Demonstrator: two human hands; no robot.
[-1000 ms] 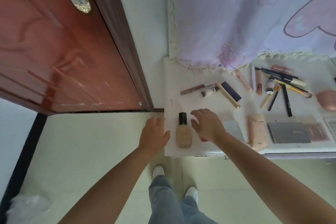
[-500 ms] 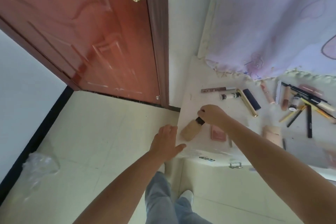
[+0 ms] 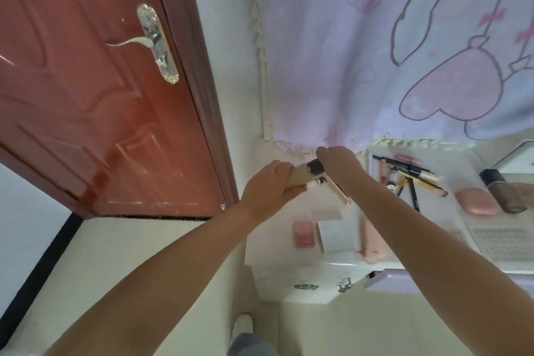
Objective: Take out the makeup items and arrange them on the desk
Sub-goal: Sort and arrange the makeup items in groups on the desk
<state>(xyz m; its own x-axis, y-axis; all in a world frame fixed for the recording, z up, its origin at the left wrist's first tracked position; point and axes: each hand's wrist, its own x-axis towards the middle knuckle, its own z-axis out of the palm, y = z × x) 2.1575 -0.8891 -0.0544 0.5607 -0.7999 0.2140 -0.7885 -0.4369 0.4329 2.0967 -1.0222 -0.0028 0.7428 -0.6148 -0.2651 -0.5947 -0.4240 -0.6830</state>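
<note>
A beige foundation bottle (image 3: 300, 175) with a black cap (image 3: 315, 167) is held above the white desk (image 3: 306, 263). My left hand (image 3: 267, 188) wraps the bottle's body. My right hand (image 3: 338, 162) grips the black cap. On the desk lie a pink compact (image 3: 303, 233), a pale square palette (image 3: 336, 235), a peach tube (image 3: 371, 240), a gold-edged stick (image 3: 339, 192) and several pencils and brushes (image 3: 410, 179). A pink oval case (image 3: 476, 201) and a dark brown bottle (image 3: 504, 191) sit at the right.
A red-brown door (image 3: 95, 101) with a metal handle (image 3: 150, 37) stands at the left. A pale cloth with pink cartoon shapes (image 3: 390, 46) hangs behind the desk. Drawer pulls (image 3: 344, 285) show on the desk front. A keyboard-like grid (image 3: 502, 243) lies at the right edge.
The bottle was lifted off the desk. My left hand came up from the desk edge and closed on its body, and my right hand stays on the cap. The view tilted upward.
</note>
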